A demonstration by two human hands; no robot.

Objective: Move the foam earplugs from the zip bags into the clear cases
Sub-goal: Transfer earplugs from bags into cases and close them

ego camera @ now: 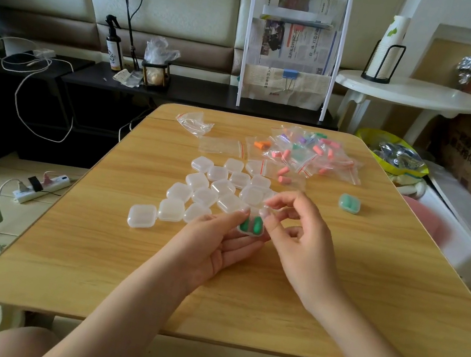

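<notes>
Wooden and pale, the bench (271,293) fills the middle of a cluttered room. Above its centre the left hand (218,237) lies palm up, fingers lightly curled, cradling a small clear case (252,225) with two green earplugs (257,225) inside, its thumb pressed on the case's left edge. The right hand (296,235) comes in from the right with its wrist raised, thumb and forefinger pinching the case's raised lid; its other fingers are loosely curled. Just beyond the hands sits a cluster of empty closed cases (204,191). Farther back lies a heap of zip bags (310,153) holding pink, orange and purple plugs. Off to the right, apart, rests one closed case with green plugs (349,203).
</notes>
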